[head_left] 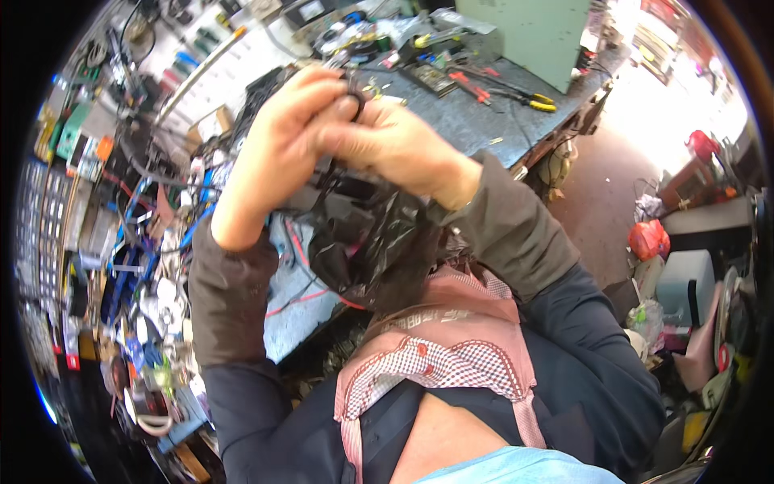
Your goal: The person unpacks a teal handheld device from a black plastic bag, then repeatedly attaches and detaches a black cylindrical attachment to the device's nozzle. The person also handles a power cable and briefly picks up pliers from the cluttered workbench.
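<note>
A black plastic bag [367, 234] hangs beneath my two raised hands, between my forearms and in front of the apron [435, 323]. My left hand [294, 121] is closed, its fingers curled round the bag's gathered top. Pressed against it from the other side, my right hand [391, 145] has its thumb across the left one's fingers and is closed on the bag too. A twist of black shows between the fingertips. What lies inside the bag is hidden.
Red-handled pliers [472, 87] and a yellow-handled tool [538, 102] lie on the blue-grey workbench [476, 129]. A pale green panel [524, 40] stands at the back. Tools and parts crowd the left. A red bag [649, 239] sits among clutter at right.
</note>
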`<state>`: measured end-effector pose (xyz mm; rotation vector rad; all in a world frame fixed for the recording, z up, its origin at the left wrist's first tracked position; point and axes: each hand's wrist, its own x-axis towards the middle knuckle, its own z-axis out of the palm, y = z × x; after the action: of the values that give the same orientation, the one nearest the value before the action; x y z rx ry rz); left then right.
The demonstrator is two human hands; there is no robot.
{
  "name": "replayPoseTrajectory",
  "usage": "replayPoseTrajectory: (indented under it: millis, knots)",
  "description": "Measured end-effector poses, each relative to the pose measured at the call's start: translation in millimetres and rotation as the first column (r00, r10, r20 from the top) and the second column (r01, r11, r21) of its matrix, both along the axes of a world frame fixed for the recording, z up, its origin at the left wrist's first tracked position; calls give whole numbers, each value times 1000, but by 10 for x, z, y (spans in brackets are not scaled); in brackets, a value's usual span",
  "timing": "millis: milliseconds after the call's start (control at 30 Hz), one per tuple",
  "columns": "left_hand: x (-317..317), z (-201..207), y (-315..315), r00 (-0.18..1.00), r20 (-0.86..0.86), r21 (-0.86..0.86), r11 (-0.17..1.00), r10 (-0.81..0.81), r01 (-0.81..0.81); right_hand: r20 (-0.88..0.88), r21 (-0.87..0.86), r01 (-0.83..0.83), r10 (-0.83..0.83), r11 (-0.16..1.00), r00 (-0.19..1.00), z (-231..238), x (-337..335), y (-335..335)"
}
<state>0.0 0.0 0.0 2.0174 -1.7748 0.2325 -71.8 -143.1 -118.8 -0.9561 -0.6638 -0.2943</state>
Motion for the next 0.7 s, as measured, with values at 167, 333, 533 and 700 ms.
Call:
replayPoseTrajectory:
  millis: [167,333,533,700]
  knots:
    - [-389,-543,-180,804,-592,-248,962,-57,-114,-366,-219,72,-151,973,918,-205,-344,-552]
    - [-604,-190,-190,970,-223,-227,962,99,-151,-436,-50,184,-188,982,880,-259,-362,-543]
    - [-687,-64,-409,988,104,-67,992,118,-111,-287,-205,155,-211,966,934,-306,-477,-305]
    - [-863,-11,-516,962,245,164,972,123,-166,-344,-202,190,-252,961,905,-390,-324,-305]
